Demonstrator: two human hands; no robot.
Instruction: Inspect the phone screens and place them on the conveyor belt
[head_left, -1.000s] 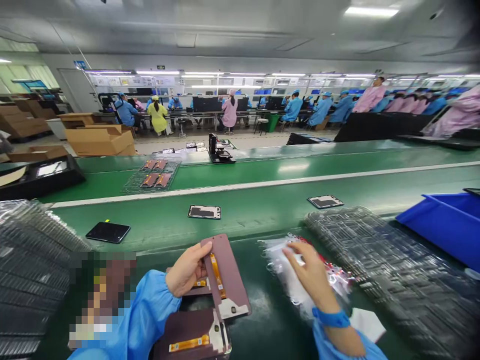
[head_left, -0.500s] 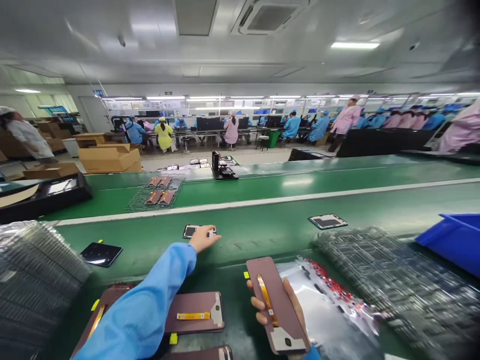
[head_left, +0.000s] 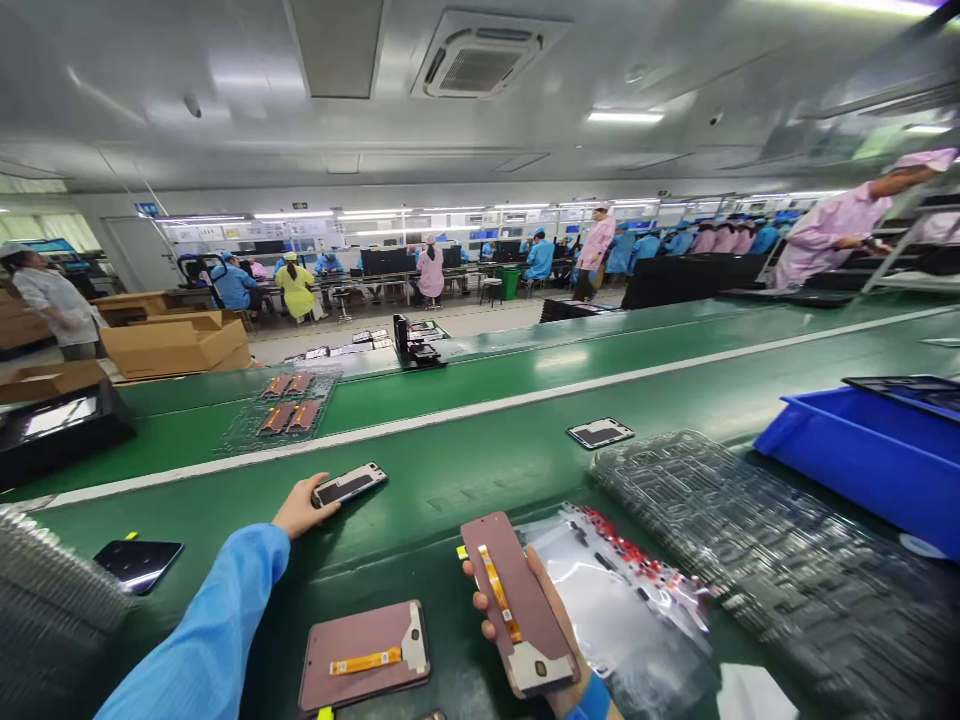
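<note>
At forward reach over the green work surface (head_left: pixel 465 470), the left hand (head_left: pixel 302 508) pinches a phone frame (head_left: pixel 351 485) by its near left end, thumb on the near edge. Whether the frame is lifted clear of the surface cannot be told. Nearer the body, the right hand (head_left: pixel 556 597) cradles a brown-backed display panel (head_left: pixel 531 610), fingers curled round one long edge and thumb along the other; its orange flex cable (head_left: pixel 500 595) faces up, and a yellow tab (head_left: pixel 461 552) projects beside the fingers.

Progress, as judged: both parts are in hand, well apart and not joined. Not in hand: a second display panel (head_left: pixel 367 630), lying between the left sleeve (head_left: pixel 210 630) and the right hand, cable uppermost; and a second phone frame (head_left: pixel 600 432), ahead of the right hand. Left of the left hand lies a dark glossy phone (head_left: pixel 140 565), near stacked clear trays (head_left: pixel 52 610); whether it is finished cannot be confirmed.

Just right of the right hand lie clear plastic films (head_left: pixel 600 570) with red tabs, then more clear trays (head_left: pixel 750 530) and a blue bin (head_left: pixel 862 460). Beyond the left hand, four brown panels (head_left: pixel 276 417) sit together.
</note>
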